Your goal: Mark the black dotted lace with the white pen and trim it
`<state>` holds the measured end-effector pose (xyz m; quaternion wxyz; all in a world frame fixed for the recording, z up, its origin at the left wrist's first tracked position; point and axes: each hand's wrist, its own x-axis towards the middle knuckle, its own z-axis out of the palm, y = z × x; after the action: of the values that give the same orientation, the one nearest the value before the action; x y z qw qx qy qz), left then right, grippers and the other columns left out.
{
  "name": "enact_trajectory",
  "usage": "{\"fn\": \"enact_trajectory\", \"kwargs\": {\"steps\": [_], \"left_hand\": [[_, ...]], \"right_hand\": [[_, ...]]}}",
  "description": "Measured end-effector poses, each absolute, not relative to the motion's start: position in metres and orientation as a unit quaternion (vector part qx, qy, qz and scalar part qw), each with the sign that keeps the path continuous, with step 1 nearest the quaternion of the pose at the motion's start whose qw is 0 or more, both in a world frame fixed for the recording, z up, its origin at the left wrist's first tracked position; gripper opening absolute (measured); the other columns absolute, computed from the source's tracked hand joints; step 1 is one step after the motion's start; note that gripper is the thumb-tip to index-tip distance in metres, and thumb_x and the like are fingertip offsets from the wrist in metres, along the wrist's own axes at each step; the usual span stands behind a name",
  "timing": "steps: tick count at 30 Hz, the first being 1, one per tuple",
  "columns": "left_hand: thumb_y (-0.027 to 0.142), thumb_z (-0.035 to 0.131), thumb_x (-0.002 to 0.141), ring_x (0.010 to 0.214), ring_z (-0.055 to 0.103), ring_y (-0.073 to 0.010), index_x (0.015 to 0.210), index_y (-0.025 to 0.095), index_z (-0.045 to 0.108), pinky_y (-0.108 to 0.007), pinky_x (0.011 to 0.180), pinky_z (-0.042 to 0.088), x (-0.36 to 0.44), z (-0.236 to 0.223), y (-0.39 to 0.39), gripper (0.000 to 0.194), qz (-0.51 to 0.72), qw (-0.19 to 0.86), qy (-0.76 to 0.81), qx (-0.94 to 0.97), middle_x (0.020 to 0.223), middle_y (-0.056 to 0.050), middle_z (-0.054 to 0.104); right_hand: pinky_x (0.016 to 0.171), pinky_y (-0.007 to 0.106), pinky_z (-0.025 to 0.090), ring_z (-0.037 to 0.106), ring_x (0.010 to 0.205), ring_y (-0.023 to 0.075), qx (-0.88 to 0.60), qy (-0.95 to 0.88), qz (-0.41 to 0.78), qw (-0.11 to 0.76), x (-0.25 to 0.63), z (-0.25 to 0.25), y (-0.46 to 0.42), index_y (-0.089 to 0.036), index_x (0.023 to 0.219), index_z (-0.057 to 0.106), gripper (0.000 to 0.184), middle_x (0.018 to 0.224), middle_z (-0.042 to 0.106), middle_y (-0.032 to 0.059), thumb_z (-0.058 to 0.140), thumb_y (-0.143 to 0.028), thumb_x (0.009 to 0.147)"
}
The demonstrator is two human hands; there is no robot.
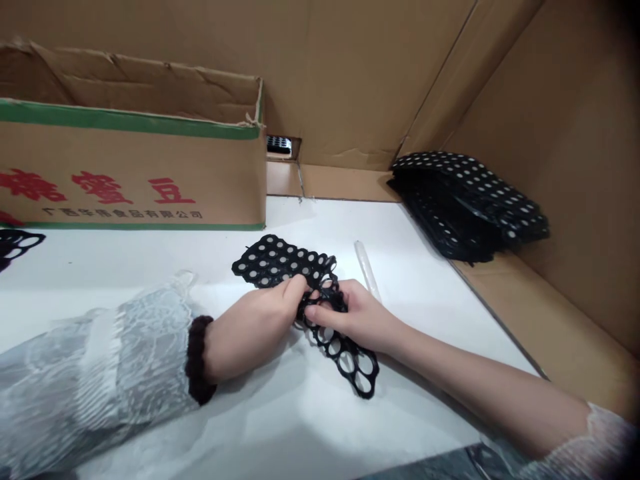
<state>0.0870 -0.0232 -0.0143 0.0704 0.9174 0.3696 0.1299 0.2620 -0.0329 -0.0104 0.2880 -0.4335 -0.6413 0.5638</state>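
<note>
A black sheet with rows of round holes point(273, 260) lies partly on the white tabletop, its right part gathered up between my two hands. My left hand point(263, 317) is closed with thumb and fingers pinched on the sheet's middle. Just to the right, my right hand point(357, 317) grips the bunched part, thumb on top. Below my fingers hangs a strip with larger open rings, spread toward the lower right. The fingertips of both hands are partly hidden by the folded material. Behind my right hand a thin whitish translucent stick point(367, 270) rests on the table.
An open cardboard box with green edges and red lettering point(135, 173) stands at the back left. Stacked black dotted sheets point(470, 200) lean by the right cardboard wall point(565, 133). Part of another black ringed piece point(20, 243) shows at the left edge. The white table point(240, 427) has cardboard borders.
</note>
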Motion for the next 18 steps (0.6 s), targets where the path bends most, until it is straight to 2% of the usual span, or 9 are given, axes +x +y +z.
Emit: {"fn": "enact_trajectory", "kwargs": {"steps": [3, 7, 12, 18], "left_hand": [[0.016, 0.025, 0.087, 0.071, 0.056, -0.0150, 0.095, 0.017, 0.041, -0.025, 0.060, 0.042, 0.086, -0.010, -0.024, 0.018, 0.177, 0.219, 0.382, 0.880, 0.084, -0.005, 0.058], [0.026, 0.024, 0.090, 0.072, 0.054, -0.0137, 0.091, 0.019, 0.042, -0.025, 0.065, 0.041, 0.085, 0.000, -0.025, 0.019, 0.184, 0.339, 0.380, 0.841, 0.083, -0.001, 0.057], [0.033, 0.034, 0.087, 0.075, 0.053, -0.0127, 0.095, 0.019, 0.042, -0.022, 0.064, 0.040, 0.083, -0.003, -0.016, 0.018, 0.190, 0.389, 0.353, 0.829, 0.089, -0.001, 0.057], [0.029, 0.029, 0.088, 0.069, 0.050, -0.0113, 0.098, 0.019, 0.042, -0.021, 0.062, 0.038, 0.078, -0.003, 0.002, 0.019, 0.146, 0.358, 0.310, 0.869, 0.084, -0.001, 0.055]], "right_hand": [[0.050, 0.021, 0.028, 0.033, 0.053, 0.0068, -0.446, -0.629, 0.562, 0.298, 0.261, -0.011, -0.034, -0.016, 0.062, 0.045, 0.020, 0.056, 0.034, -0.0052, 0.056, -0.028, 0.073], [0.051, 0.022, 0.028, 0.033, 0.055, 0.0076, -0.445, -0.626, 0.562, 0.307, 0.260, -0.012, -0.033, -0.015, 0.068, 0.049, 0.020, 0.058, 0.035, -0.0044, 0.057, -0.033, 0.073], [0.051, 0.021, 0.027, 0.032, 0.055, 0.0069, -0.426, -0.633, 0.567, 0.310, 0.260, -0.011, -0.033, -0.015, 0.067, 0.049, 0.021, 0.059, 0.034, -0.0044, 0.057, -0.033, 0.075], [0.057, 0.021, 0.032, 0.039, 0.059, 0.0071, -0.413, -0.599, 0.601, 0.331, 0.260, -0.014, -0.033, -0.016, 0.077, 0.053, 0.012, 0.067, 0.044, -0.0029, 0.055, -0.027, 0.076]]}}
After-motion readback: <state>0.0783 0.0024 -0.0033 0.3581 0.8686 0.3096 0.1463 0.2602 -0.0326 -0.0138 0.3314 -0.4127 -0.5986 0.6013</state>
